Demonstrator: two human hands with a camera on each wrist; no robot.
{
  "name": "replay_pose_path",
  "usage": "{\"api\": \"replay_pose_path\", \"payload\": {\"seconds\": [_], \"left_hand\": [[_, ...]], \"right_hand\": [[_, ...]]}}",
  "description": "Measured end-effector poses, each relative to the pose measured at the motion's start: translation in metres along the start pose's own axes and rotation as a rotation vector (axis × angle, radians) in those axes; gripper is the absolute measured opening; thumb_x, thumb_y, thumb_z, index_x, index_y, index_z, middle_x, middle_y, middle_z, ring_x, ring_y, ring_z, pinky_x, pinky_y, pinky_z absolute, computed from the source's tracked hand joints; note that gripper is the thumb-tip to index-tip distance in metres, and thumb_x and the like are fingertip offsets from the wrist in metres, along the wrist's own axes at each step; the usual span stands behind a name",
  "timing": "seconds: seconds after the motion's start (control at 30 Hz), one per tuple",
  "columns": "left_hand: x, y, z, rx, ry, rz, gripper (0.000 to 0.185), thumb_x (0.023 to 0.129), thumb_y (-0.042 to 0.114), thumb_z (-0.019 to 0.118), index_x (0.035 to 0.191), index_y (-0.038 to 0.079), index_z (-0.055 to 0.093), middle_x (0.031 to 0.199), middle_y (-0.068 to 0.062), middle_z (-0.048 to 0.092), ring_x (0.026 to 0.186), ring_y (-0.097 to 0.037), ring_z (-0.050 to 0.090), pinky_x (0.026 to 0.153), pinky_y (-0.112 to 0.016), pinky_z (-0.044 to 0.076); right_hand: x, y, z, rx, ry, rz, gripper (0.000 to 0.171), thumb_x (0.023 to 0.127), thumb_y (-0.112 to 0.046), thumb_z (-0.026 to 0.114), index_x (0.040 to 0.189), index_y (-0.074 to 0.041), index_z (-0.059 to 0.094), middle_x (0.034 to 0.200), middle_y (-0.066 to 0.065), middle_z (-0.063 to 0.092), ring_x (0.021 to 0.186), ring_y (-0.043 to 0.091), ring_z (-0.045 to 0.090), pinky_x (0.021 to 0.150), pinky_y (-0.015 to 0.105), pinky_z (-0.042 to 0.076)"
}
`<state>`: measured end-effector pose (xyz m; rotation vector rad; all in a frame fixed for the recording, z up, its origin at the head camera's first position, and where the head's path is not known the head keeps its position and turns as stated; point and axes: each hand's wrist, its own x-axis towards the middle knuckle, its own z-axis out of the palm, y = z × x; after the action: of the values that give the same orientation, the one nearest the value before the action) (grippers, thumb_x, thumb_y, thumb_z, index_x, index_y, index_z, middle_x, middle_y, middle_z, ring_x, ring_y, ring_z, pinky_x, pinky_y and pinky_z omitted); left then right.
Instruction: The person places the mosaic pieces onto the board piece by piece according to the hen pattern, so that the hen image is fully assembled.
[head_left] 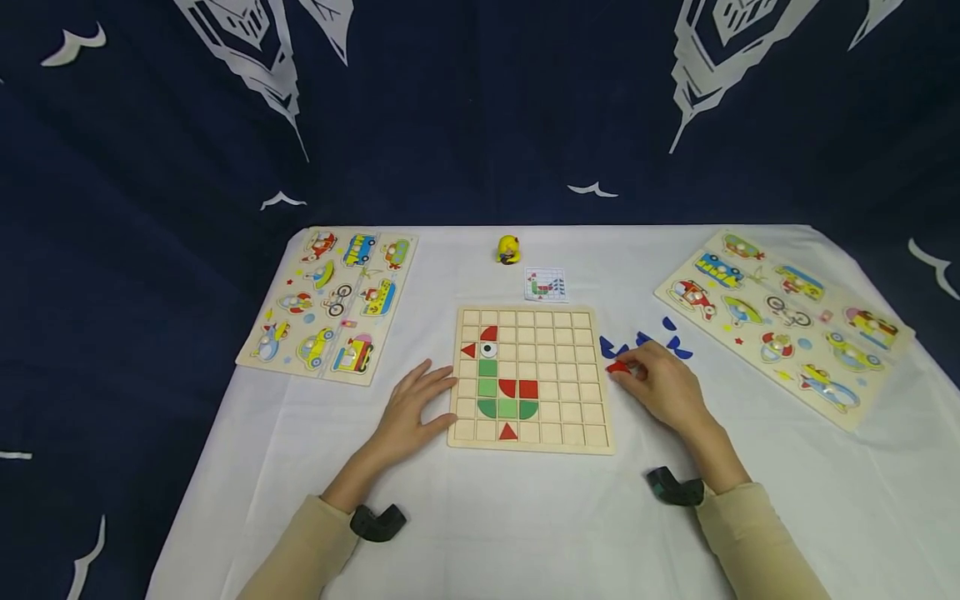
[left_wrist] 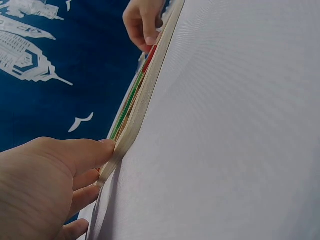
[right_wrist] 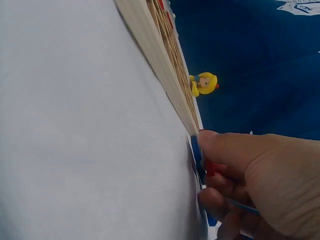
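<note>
A square wooden grid board lies mid-table with red and green pieces and a round eye piece set in its left cells. Fingers spread, my left hand rests against the board's left edge; thumb and fingertips touch that edge in the left wrist view. My right hand pinches a small red piece between thumb and fingers, just off the board's right edge. The right wrist view shows this red piece partly hidden by the fingers. Several blue pieces lie on the cloth just beyond the right hand.
A small pattern card lies behind the board, with a yellow figurine farther back. Picture puzzle boards with vehicles stand flat at left and right. A white cloth covers the table; a dark blue curtain hangs behind.
</note>
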<state>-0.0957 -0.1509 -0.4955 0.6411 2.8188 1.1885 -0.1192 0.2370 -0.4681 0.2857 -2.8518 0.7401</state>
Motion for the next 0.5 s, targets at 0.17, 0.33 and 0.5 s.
{"api": "replay_pose_path", "payload": {"seconds": [0.17,0.33,0.5], "left_hand": [[0.0,0.0,-0.001,0.005,-0.003,0.0,0.054,0.084,0.019,0.076,0.134,0.008,0.059,0.148,-0.007,0.05,0.148,-0.033,0.023,0.116,-0.061,0.017],[0.0,0.001,-0.002,0.007,-0.015,-0.01,0.054,0.084,0.019,0.075,0.134,0.008,0.059,0.149,-0.007,0.049,0.148,-0.033,0.023,0.116,-0.061,0.017],[0.001,0.002,-0.003,0.007,-0.02,-0.01,0.054,0.084,0.019,0.075,0.134,0.008,0.058,0.149,-0.007,0.048,0.149,-0.032,0.022,0.117,-0.06,0.016]], "right_hand": [[0.001,0.003,-0.002,0.036,0.083,-0.069,0.024,0.08,-0.013,0.08,0.1,-0.002,0.072,0.086,0.008,0.064,0.069,0.016,0.055,0.057,0.029,0.041],[0.002,-0.004,-0.006,0.092,0.067,-0.152,0.026,0.079,-0.01,0.08,0.103,-0.005,0.072,0.087,0.004,0.066,0.071,0.014,0.059,0.058,0.027,0.044],[0.005,-0.02,-0.005,0.122,0.0,-0.202,0.027,0.079,-0.011,0.08,0.104,-0.006,0.073,0.088,0.0,0.065,0.073,0.012,0.056,0.06,0.026,0.044]]}}
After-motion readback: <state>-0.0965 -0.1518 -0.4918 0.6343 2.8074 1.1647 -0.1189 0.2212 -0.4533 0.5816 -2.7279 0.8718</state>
